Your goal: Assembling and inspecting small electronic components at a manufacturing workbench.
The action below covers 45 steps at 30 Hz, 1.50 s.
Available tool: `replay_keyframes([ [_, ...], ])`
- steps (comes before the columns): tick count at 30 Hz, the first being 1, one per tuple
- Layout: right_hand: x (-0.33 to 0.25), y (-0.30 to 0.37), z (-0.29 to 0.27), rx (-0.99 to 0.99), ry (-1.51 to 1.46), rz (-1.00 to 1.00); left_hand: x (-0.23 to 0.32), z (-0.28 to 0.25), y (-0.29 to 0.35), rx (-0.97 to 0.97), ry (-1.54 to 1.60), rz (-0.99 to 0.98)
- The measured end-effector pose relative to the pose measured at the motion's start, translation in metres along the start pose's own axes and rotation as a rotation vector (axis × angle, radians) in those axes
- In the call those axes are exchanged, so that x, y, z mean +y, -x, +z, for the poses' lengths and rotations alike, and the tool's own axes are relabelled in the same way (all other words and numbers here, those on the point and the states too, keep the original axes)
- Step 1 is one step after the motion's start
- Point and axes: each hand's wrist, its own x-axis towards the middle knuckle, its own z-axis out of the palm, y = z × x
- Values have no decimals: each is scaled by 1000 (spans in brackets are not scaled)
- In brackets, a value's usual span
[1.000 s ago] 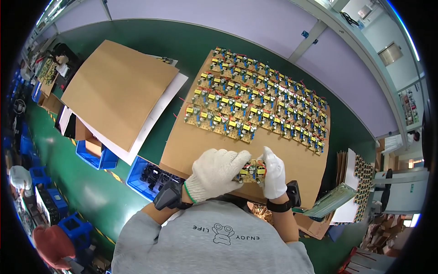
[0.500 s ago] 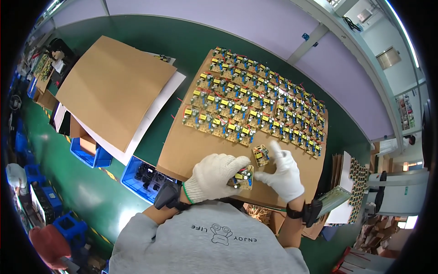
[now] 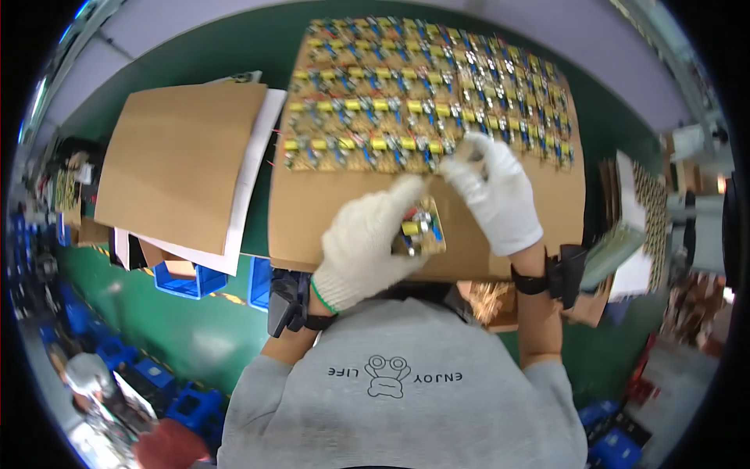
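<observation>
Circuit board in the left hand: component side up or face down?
Component side up: the circuit board in the left hand shows its yellow block and blue part from above.

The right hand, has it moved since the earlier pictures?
Yes, forward: the right hand is now closer to the rows of circuit boards.

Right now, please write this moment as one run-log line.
left hand: holds circuit board | right hand: at board rows' near edge, grip unclear | board rows: on brown cardboard
</observation>
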Motion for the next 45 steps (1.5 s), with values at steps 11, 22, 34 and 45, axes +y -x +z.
replay_keyframes([
  [11, -31, 58, -27, -262, -692, 312, 27, 21, -5, -5, 101, 184],
  [22, 18, 65, -3, 209, -1070, -275, 44, 40, -18, 31, 451, -62],
  [34, 72, 55, -34, 283, 280, 265, 31, 43, -46, -380, -304, 374],
  [45, 91, 54, -33, 102, -91, 12, 24, 31, -41, -301, -276, 334],
])
